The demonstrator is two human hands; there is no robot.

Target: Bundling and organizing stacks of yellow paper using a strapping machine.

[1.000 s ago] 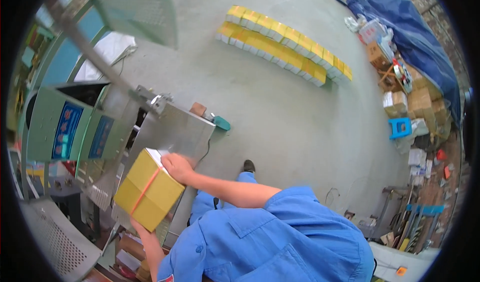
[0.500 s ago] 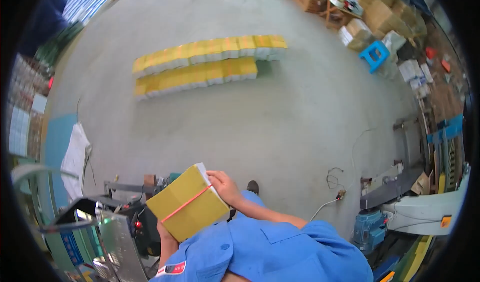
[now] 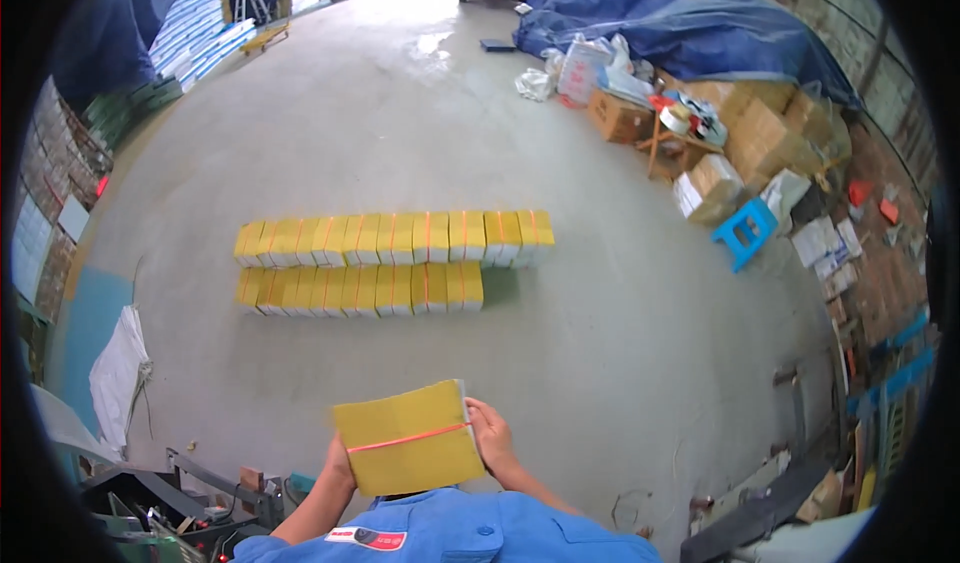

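One yellow bundle (image 3: 408,470) swung frontward, left hand (image 3: 339,465) and right hand (image 3: 491,439) gripping it, two rows (image 3: 395,235) beyond

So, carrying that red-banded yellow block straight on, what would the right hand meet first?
Probably the nearer row of yellow-topped white blocks on the grey floor, though the right hand might pass above; depth is unclear.

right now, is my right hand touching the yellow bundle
Touching. The head view shows the right hand with its fingers against the right edge of the yellow bundle, with no gap between them.
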